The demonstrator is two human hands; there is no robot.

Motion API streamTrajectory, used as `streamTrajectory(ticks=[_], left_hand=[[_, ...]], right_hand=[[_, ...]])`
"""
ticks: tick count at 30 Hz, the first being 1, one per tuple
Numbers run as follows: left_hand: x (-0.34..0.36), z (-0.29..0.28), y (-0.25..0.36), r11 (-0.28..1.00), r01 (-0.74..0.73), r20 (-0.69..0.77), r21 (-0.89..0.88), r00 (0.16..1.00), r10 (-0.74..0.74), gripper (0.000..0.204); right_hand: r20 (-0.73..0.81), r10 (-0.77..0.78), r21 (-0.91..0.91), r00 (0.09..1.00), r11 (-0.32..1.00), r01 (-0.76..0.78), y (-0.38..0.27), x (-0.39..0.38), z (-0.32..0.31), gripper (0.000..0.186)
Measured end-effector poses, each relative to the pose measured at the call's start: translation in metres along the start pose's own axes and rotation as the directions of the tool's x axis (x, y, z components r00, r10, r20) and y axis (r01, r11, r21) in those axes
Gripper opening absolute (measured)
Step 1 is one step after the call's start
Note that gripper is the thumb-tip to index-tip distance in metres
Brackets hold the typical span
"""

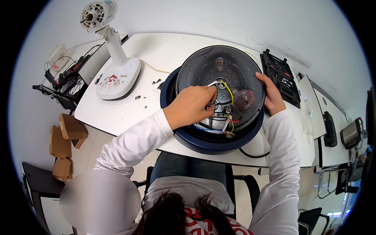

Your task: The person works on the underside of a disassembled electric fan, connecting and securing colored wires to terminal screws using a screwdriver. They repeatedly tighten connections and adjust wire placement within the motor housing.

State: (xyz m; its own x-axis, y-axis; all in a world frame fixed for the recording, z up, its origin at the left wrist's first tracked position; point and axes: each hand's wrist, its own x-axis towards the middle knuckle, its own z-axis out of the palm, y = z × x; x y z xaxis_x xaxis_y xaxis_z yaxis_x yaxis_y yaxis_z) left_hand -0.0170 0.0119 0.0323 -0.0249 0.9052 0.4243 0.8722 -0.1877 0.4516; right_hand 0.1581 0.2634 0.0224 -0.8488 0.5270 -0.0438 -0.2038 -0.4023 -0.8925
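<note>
A dark, round metal housing (199, 68) of an electric appliance stands tilted inside a dark blue ring-shaped shell (209, 147) at the table's near side. On the housing's exposed face are a yellow-green wire (228, 87), a white wire, a silvery band (213, 124) and small connectors (228, 111). My right hand (273, 94) grips the housing's right rim, fingers over the edge. My left hand (192, 105) is closed at the middle of the face, beside the wires; its curled fingers hide what they pinch.
On the white table (156, 47) a white fan stand (119, 78) without blades is at the left. Small dark scraps (138, 97) lie near it. An open black tool case (280, 76) lies at the right. Cardboard boxes (60, 141) sit on the floor; a black cable (254, 156) hangs by the edge.
</note>
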Motion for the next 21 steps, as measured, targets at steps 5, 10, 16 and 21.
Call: streamTrajectory(ticks=[5, 10, 16, 21], left_hand=[[0.000, 0.003, -0.003, 1.000, -0.023, 0.002, 0.009, 1.000, 0.023, 0.023], [0.011, -0.006, -0.002, 1.000, 0.013, 0.108, -0.009, 0.994, -0.012, 0.022], [0.020, -0.011, -0.006, 0.999, 0.028, 0.170, -0.033, 0.985, -0.022, 0.023], [0.022, -0.012, -0.002, 0.999, 0.040, 0.216, -0.009, 0.976, -0.037, 0.022]], right_hand=[[-0.035, 0.016, -0.030, 0.999, 0.999, -0.017, -0.004, -0.006, 0.011, 0.026], [-0.061, 0.099, 0.049, 0.993, 0.994, -0.096, -0.006, -0.007, 0.011, 0.026], [-0.152, 0.044, -0.047, 0.987, 0.998, -0.052, -0.006, -0.010, 0.015, 0.026], [-0.152, 0.071, -0.169, 0.986, 0.981, -0.097, -0.011, -0.016, 0.010, 0.027]])
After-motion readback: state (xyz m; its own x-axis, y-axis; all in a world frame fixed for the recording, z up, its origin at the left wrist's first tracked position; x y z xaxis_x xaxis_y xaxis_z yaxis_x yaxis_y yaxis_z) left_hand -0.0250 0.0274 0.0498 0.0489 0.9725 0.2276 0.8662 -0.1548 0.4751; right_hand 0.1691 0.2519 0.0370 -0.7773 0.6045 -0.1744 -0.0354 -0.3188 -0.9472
